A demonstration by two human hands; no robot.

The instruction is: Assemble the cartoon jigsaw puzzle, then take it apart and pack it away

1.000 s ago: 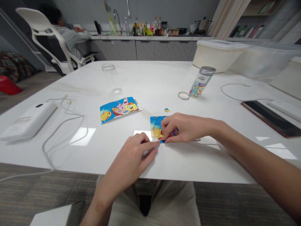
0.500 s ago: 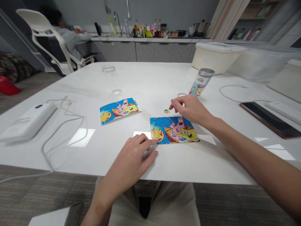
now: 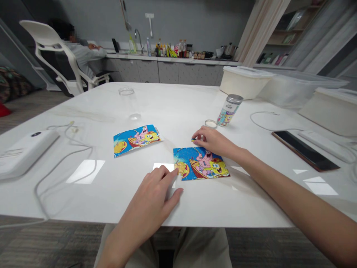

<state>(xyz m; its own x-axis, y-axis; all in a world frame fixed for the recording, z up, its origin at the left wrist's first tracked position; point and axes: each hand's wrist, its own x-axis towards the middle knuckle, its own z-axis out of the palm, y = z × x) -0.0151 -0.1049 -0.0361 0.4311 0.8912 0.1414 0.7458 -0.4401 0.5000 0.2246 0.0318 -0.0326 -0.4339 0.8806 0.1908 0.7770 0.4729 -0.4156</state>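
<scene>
A white glossy table [image 3: 92, 197] is filling the foreground, with a kitchen counter [image 3: 134, 56] running along the grey wall behind it and a person [image 3: 86, 56] sitting in a white-framed office chair [image 3: 47, 35] at the far left. The jigsaw puzzle [image 3: 200, 165] is lying flat near the table's front edge, between the two hands. The left hand [image 3: 152, 195] is resting its index fingertip on the puzzle's lower left edge, thumb spread apart, holding nothing. The right hand [image 3: 213, 141] is pinching a small puzzle piece [image 3: 193, 140] between thumb and fingers, just beyond the puzzle's upper edge. The folded picture sheet [image 3: 136, 139] is lying left of the puzzle, and a silver-lidded canister [image 3: 229, 111] is standing beyond the right hand, beside a ring-shaped lid [image 3: 211, 123].
</scene>
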